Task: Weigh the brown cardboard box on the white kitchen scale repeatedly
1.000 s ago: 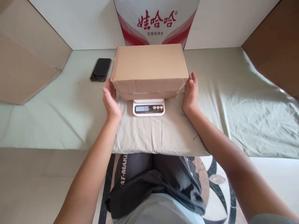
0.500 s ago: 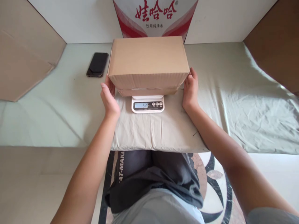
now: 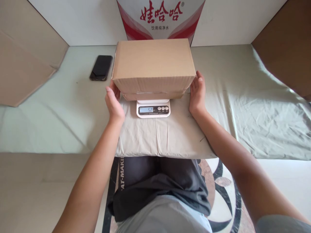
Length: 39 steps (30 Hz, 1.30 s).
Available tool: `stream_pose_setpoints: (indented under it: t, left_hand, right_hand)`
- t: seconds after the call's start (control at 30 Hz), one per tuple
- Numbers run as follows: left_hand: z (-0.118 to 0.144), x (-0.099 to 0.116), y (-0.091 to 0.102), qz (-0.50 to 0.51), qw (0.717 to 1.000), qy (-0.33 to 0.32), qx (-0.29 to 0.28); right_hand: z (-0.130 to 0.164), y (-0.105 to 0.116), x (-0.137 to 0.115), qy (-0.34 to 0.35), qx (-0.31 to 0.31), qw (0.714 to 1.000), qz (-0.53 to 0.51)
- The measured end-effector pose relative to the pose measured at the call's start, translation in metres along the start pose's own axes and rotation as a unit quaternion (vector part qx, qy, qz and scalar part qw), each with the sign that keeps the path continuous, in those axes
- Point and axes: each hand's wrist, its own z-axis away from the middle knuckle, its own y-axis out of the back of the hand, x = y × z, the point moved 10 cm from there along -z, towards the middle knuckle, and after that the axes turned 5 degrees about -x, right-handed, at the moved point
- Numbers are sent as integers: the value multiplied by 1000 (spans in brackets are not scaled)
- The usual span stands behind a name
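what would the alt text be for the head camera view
A closed cardboard box sits on a small white digital scale, with the left hand and right hand open at its two sides. The scale stands on a pale green cloth; a black phone lies to the left.

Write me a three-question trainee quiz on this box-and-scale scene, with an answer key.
1. True or false: the plain brown cardboard box sits on the small white digital kitchen scale.
2. Which item lies on the pale green cloth to the left of the box? A) a pen B) a black smartphone C) a cup
3. Fill in: the left hand and right hand are open at the box's two ____.

Key:
1. True
2. B
3. sides; whether the palms press the box cannot be told
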Motion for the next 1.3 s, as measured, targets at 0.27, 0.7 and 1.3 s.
stream_pose_setpoints:
  t: [0.27, 0.7, 1.3]
  left_hand:
    - [4, 7, -6, -5, 1000, 2, 13]
    - [15, 24, -15, -4, 1000, -13, -14]
    - [7, 69, -47, 30, 996, -20, -87]
  right_hand:
    - [0, -3, 1, -19, -17, 1000, -2]
    - [26, -39, -32, 19, -80, 996, 32]
    - [27, -64, -67, 48, -78, 995, 49]
